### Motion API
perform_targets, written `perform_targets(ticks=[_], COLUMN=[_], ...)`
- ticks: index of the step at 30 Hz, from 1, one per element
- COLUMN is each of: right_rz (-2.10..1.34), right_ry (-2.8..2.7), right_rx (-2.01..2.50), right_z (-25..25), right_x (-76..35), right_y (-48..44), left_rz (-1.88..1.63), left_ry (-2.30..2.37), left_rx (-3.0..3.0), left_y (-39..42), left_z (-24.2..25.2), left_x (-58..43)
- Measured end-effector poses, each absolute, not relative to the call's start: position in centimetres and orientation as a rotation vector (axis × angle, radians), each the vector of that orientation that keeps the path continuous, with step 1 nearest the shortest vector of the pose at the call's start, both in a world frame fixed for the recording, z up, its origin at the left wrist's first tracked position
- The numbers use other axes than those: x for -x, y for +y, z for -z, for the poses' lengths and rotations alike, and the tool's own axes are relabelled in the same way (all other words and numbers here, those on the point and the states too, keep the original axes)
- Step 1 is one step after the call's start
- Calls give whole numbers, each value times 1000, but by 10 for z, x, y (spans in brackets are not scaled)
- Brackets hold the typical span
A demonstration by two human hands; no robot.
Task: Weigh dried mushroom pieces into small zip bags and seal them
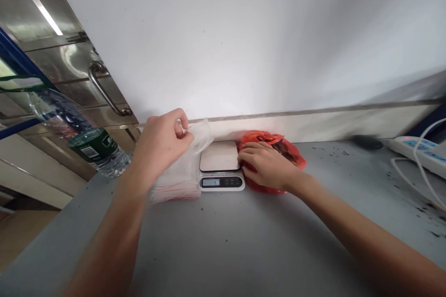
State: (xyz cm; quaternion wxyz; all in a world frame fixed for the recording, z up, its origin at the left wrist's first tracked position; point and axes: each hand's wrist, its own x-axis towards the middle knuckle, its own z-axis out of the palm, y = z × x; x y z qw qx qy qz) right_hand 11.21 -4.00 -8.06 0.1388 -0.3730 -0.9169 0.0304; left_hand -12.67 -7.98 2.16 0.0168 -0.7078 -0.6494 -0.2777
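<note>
Between thumb and fingers, my left hand pinches a clear zip bag by its edge, raised over a stack of similar bags with red lines. A small white digital scale stands just right of the stack, its display lit. On the scale's other side lies a crumpled red plastic bag with dark brown contents partly showing. My right hand rests on this red bag, fingers bent over its left side by the scale's edge. Whether the fingers grip the plastic is hidden.
A large clear bottle with a green label stands tilted in view at the left. At the right are a white device with a cable and a dark object. Dark crumbs dot the grey table; a white wall rises behind.
</note>
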Motion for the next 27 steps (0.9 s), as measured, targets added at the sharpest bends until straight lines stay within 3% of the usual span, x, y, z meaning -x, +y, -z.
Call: perform_targets(ticks=[8,15,22,27], right_rz=[-157,-144,-597,-599], right_ry=[-2687,-2447,-2263,-2203], right_rx=[1194,1035,790,899], right_z=[67,59,46,42], right_x=[-121,-115,-99,-100], right_y=[-39,-51,-72,-73], left_rz=[888,968,983,1086], left_ry=[-1991,-1985,-1931,-1928], left_rx=[2224,2414,2580,2721], left_y=[-83,-80,-87,-88], left_z=[-24,-17,-12,-9], left_x=[125,117,102,98])
